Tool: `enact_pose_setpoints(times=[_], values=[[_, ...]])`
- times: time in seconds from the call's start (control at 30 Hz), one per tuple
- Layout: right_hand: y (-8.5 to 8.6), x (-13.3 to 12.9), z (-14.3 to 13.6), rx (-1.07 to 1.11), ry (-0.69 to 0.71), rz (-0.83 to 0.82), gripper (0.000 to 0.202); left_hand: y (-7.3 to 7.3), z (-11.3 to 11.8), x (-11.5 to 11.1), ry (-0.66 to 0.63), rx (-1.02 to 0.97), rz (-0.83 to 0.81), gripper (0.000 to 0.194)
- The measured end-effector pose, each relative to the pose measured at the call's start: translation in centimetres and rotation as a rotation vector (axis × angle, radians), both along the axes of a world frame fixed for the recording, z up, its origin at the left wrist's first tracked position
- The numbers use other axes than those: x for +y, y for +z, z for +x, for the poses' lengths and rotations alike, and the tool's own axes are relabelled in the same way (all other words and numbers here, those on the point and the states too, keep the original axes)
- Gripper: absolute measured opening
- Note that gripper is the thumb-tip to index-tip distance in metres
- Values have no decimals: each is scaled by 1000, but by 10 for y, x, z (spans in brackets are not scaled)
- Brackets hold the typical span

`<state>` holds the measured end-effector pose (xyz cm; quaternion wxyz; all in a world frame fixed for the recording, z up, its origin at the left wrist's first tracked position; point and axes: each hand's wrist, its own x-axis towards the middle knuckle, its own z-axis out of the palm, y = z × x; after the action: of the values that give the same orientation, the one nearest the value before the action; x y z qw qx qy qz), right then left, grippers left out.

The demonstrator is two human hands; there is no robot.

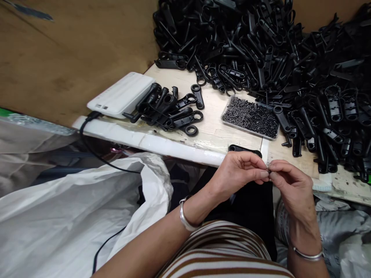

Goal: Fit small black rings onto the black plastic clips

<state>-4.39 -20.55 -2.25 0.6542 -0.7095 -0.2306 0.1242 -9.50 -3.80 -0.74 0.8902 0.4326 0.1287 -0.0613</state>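
Note:
My left hand (246,170) and my right hand (290,179) meet fingertip to fingertip just off the table's front edge. Between their pinched fingers is a tiny dark piece (269,172), too small and too covered to name. Right behind my left fingers, a black plastic arm-shaped part (245,149) lies at the table edge, partly hidden by the hand. Beyond it stands a shallow clear tray (249,134) filled with small black pieces.
A big heap of black plastic parts (246,42) covers the back and right of the table (213,123). Left of the tray lies a smaller pile (168,106), against a white power bank (121,94) with a black cable (100,154). A white sack (87,200) hangs open at lower left.

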Motion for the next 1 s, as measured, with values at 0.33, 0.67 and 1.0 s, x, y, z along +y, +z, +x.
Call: enact_pose_setpoints(times=[0.33,0.67,1.0], values=[[17,8,-11,-426,-121,-360,7,-1,-1,-4,101,-11,84,31],[11,9,-4,-588,-81,-436,11,-6,-15,11,57,-252,792,7],[5,-2,12,-563,-122,-532,13,-20,-3,35,89,-518,1759,18]])
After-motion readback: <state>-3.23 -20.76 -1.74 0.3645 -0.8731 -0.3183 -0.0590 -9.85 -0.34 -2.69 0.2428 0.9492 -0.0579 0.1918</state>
